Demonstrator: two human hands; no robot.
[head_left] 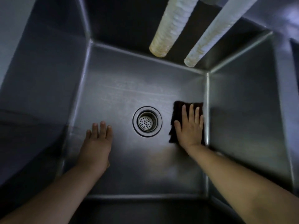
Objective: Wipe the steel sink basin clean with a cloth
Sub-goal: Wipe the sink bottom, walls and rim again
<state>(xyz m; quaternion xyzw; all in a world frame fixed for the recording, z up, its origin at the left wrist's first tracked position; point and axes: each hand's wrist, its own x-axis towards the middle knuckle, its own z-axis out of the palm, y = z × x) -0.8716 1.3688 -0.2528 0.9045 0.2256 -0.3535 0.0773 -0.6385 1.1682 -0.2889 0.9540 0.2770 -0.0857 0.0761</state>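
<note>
We found the cloth, dark and folded flat, lying on the floor of the steel sink basin, to the right of the drain and just beside the right wall. The right hand pressed it down with fingers straight and spread. The left hand lay flat and empty on the basin floor, left of the drain, fingers extended. Beyond the drain, faint streaks and smears showed on the floor, so we judged that area unfinished. The walls we could not assess in the dim light. Two pale ribbed hoses hung over the far wall, well beyond the drain. We judged the wiping partway along.
</note>
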